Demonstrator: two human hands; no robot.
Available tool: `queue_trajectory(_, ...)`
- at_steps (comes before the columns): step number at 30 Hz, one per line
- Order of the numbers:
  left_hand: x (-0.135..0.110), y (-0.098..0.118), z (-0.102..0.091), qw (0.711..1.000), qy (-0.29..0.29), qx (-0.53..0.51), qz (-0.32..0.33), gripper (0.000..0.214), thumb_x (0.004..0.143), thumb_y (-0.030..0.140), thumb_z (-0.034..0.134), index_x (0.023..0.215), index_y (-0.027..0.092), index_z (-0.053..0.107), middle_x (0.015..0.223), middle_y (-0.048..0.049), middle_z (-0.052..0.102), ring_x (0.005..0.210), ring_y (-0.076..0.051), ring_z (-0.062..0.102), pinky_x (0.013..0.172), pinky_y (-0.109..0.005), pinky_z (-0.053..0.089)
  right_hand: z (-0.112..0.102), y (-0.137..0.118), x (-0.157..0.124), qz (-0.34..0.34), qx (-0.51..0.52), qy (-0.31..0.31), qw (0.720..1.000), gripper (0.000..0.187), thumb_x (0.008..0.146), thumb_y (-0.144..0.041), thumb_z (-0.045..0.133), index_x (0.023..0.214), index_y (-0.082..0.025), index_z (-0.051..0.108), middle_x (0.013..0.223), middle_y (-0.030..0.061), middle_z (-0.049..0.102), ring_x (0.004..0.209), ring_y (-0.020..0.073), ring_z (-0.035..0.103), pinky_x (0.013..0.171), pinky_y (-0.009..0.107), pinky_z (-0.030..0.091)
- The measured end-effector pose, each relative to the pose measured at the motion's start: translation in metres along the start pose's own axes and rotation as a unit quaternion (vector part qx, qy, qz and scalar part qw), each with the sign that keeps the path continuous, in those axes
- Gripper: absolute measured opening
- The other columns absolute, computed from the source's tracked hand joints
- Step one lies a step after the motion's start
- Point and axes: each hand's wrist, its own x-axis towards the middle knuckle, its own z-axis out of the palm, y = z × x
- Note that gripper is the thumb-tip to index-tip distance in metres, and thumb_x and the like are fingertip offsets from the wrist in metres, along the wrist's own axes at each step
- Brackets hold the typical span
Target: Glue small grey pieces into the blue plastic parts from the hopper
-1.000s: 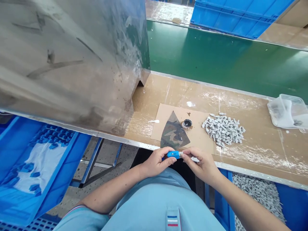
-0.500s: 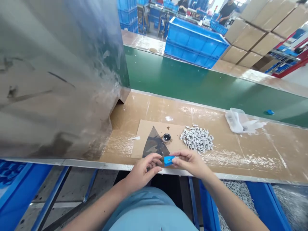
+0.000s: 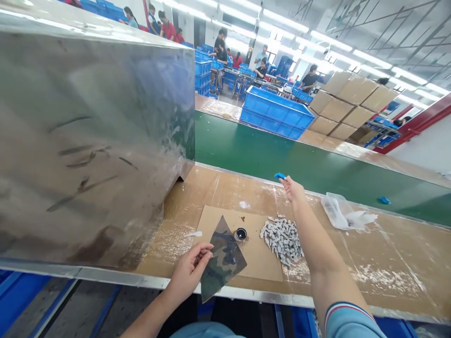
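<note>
My left hand (image 3: 190, 270) lies at the left edge of a triangular piece of camouflage fabric (image 3: 224, 258), its fingers spread and touching that edge. The fabric rests on a cardboard sheet (image 3: 255, 256), with one corner past the bench's front edge. My right hand (image 3: 293, 190) stretches across the bench to the green conveyor belt (image 3: 264, 150). A small blue piece (image 3: 279, 176) sits at its fingertips, and I cannot tell whether it is held. A small black-filled round pot (image 3: 241, 234) and a pile of small grey pieces (image 3: 282, 240) stand on the cardboard.
A large dented steel hood (image 3: 88, 141) fills the left. A crumpled plastic bag (image 3: 340, 213) lies on the bench (image 3: 391, 267), and another blue piece (image 3: 384, 200) sits on the belt. Beyond stand a blue crate (image 3: 276, 112), stacked cartons (image 3: 341, 108) and distant co-workers (image 3: 260, 70).
My hands have parted. The right hand has carried the blue piece out to the belt, the left has dropped to the fabric, and the fabric has shifted toward me. The view has tilted up.
</note>
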Motion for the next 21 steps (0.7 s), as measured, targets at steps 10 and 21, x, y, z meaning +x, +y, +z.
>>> queue_trajectory(10, -0.003, 0.002, 0.001, 0.996, 0.000, 0.065, 0.052, 0.022, 0.087, 0.032, 0.052, 0.094, 0.018, 0.068, 0.083, -0.0066, 0.073, 0.075, -0.018, 0.069, 0.069, -0.028, 0.057, -0.043, 0.038, -0.044, -0.031, -0.283, -0.162, 0.945, 0.015, 0.065, -0.007, 0.076, 0.060, -0.017, 0.065, 0.055, -0.0036, 0.062, 0.054, 0.0115, 0.056, 0.059, 0.025, 0.046)
queue_trajectory(21, -0.046, 0.025, -0.042, 0.985, -0.025, 0.073, 0.156, 0.017, 0.090, 0.028, 0.053, 0.090, 0.021, 0.069, 0.076, -0.0049, 0.072, 0.068, -0.015, 0.066, 0.065, -0.024, 0.052, -0.037, 0.020, -0.093, -0.276, -0.348, -0.197, 0.874, 0.026, 0.075, -0.036, 0.064, 0.051, -0.025, 0.061, 0.052, 0.0038, 0.063, 0.045, 0.0181, 0.055, 0.049, 0.032, 0.043)
